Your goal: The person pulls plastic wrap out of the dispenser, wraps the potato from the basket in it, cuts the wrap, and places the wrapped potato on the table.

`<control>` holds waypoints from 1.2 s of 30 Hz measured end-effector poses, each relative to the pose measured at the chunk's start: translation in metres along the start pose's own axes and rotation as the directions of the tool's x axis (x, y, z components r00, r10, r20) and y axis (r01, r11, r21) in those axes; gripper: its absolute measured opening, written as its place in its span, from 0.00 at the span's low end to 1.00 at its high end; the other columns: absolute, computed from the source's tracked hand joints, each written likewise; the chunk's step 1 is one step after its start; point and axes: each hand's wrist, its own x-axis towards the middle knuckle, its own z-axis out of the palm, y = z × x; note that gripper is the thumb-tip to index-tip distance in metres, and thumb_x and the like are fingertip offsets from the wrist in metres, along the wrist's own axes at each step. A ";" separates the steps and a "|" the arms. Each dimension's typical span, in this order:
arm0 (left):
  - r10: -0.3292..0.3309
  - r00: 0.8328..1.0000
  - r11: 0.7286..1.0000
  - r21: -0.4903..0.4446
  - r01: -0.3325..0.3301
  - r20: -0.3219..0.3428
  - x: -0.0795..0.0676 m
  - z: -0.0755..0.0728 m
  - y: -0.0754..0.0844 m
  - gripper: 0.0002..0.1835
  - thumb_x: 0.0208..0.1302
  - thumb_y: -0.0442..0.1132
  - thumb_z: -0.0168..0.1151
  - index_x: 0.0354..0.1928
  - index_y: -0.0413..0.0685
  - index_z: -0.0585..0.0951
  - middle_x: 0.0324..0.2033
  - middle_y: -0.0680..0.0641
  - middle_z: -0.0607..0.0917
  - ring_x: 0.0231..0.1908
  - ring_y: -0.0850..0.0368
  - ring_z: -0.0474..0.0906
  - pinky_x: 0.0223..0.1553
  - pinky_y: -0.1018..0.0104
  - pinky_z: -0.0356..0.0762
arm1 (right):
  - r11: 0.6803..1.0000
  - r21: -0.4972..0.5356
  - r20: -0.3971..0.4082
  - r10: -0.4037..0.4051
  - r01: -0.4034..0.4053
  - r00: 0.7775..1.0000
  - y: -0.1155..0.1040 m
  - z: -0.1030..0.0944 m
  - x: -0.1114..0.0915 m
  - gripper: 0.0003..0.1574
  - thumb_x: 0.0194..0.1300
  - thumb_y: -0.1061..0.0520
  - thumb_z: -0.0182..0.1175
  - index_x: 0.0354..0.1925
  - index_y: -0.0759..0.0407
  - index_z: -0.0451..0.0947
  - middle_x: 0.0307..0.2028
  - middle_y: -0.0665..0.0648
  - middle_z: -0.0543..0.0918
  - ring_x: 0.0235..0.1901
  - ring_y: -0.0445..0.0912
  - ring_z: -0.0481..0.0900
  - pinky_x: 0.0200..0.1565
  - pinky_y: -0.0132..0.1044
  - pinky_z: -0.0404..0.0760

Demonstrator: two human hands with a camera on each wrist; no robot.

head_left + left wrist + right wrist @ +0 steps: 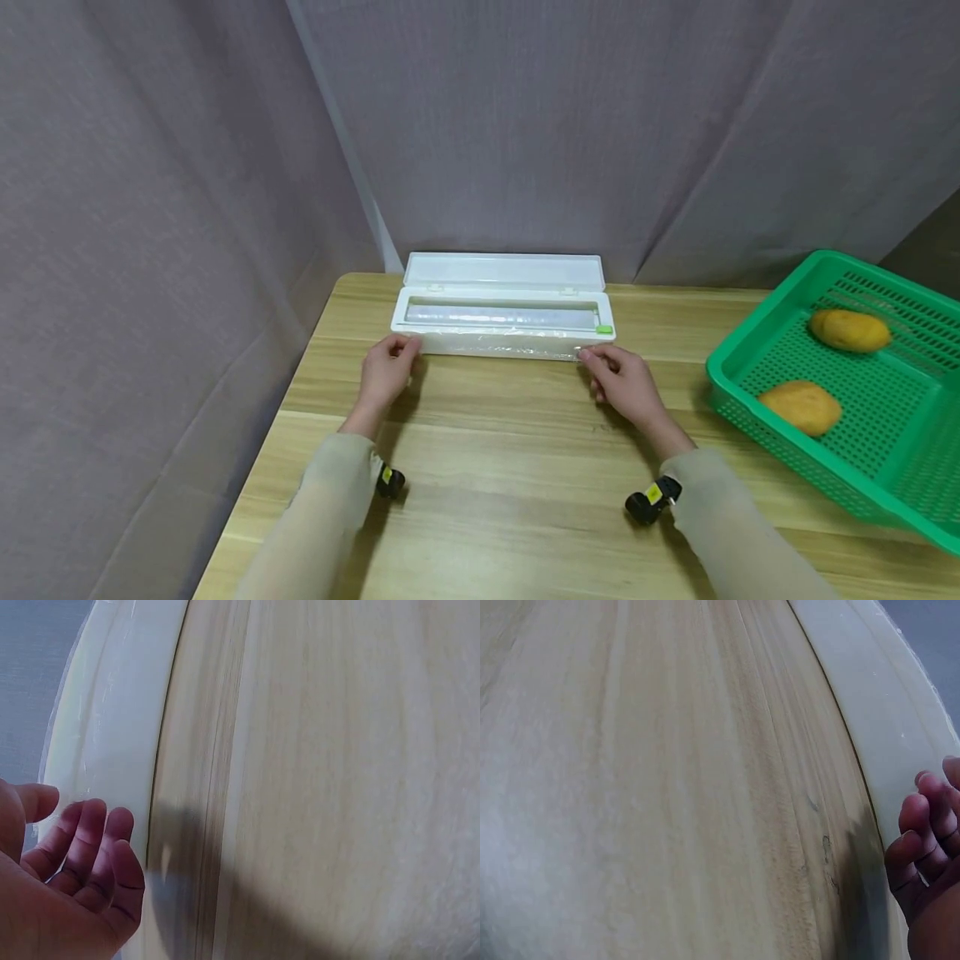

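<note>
A white cling film dispenser [502, 295] stands at the back of the table with its lid [502, 270] raised. Inside lies a roll of film [498, 317], and a green slide cutter [604, 330] sits at the right end. Clear, shiny cling film [495, 343] hangs over the front wall. My left hand [386, 372] pinches the film at its left corner. At the right corner, my right hand [624, 387] pinches it between thumb and index finger. The other fingers of both hands are loosely bent near the front wall, as the wrist views show.
On the right of the wooden table [495, 467] is a green perforated basket [795, 454]. It holds a yellow-brown, potato-like item [851, 331] and another paler one [801, 407]. Grey curtain cloth [510, 142] hangs behind the table and along its left side.
</note>
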 end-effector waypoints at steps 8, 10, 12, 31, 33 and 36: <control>0.002 1.000 1.000 -0.027 -0.001 0.018 0.001 -0.003 0.000 0.12 0.75 0.42 0.64 0.34 0.43 0.84 0.30 0.40 0.86 0.28 0.54 0.79 0.26 0.69 0.70 | 0.995 0.098 -0.018 0.032 -0.030 0.999 0.001 -0.002 -0.003 0.21 0.82 0.50 0.59 0.51 0.69 0.82 0.23 0.55 0.78 0.19 0.40 0.76 0.22 0.31 0.80; -0.005 1.000 0.999 -0.049 0.007 0.026 0.001 -0.005 0.001 0.11 0.75 0.41 0.62 0.34 0.43 0.83 0.29 0.42 0.85 0.30 0.52 0.79 0.28 0.69 0.71 | 0.991 0.130 -0.013 0.043 -0.041 0.999 -0.001 -0.003 -0.003 0.22 0.83 0.50 0.59 0.52 0.70 0.82 0.22 0.53 0.77 0.19 0.39 0.75 0.21 0.31 0.80; -0.016 0.999 0.997 -0.081 0.019 0.037 0.001 -0.007 0.003 0.11 0.75 0.40 0.60 0.35 0.42 0.83 0.28 0.46 0.84 0.31 0.52 0.80 0.30 0.69 0.73 | 0.983 0.177 -0.009 0.051 -0.049 0.999 -0.004 -0.005 -0.003 0.22 0.83 0.51 0.58 0.53 0.72 0.81 0.21 0.51 0.77 0.18 0.38 0.75 0.21 0.31 0.80; -0.142 0.949 0.834 -0.482 0.268 0.281 0.020 -0.019 0.037 0.07 0.73 0.39 0.50 0.38 0.46 0.75 0.28 0.54 0.76 0.29 0.61 0.79 0.28 0.73 0.74 | 0.902 0.430 -0.008 0.042 -0.035 0.999 -0.033 -0.016 0.016 0.15 0.84 0.49 0.57 0.46 0.56 0.85 0.16 0.46 0.71 0.14 0.36 0.69 0.18 0.27 0.73; -0.146 0.947 0.818 -0.504 0.278 0.286 0.023 -0.019 0.041 0.06 0.73 0.38 0.50 0.38 0.46 0.75 0.28 0.54 0.75 0.29 0.60 0.79 0.28 0.73 0.74 | 0.901 0.433 -0.012 0.040 -0.031 0.999 -0.036 -0.017 0.020 0.15 0.83 0.49 0.57 0.46 0.56 0.85 0.16 0.45 0.70 0.15 0.36 0.69 0.18 0.26 0.73; -0.144 0.945 0.796 -0.534 0.287 0.293 0.025 -0.018 0.047 0.05 0.74 0.37 0.50 0.39 0.45 0.74 0.30 0.53 0.75 0.29 0.60 0.79 0.29 0.72 0.74 | 0.893 0.450 -0.016 0.038 -0.026 0.999 -0.041 -0.017 0.025 0.14 0.83 0.49 0.58 0.46 0.57 0.85 0.16 0.45 0.70 0.15 0.36 0.69 0.18 0.26 0.72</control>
